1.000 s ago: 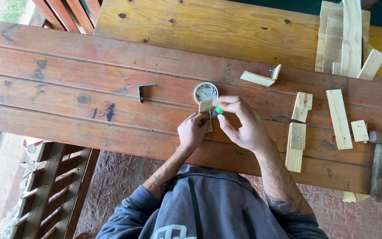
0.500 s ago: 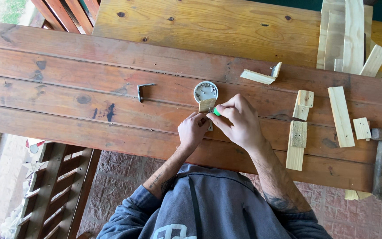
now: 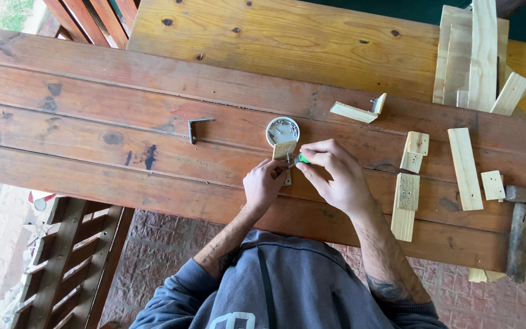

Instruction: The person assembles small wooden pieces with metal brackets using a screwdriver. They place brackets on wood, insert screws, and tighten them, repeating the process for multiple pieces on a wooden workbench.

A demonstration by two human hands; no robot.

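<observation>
Left hand [image 3: 264,186] pinched small wood block [image 3: 284,150] near tabletop [image 3: 123,122] front edge; right hand [image 3: 331,173] gripped green-handled tool [image 3: 303,159]. Tool slip likely would gouge fingers.

1. We see one package only: a small round white container [image 3: 282,130], open, standing near the middle of the wooden table [image 3: 92,140], with small metal pieces inside.
2. We find no labels, signs or screens anywhere on the table.
</observation>
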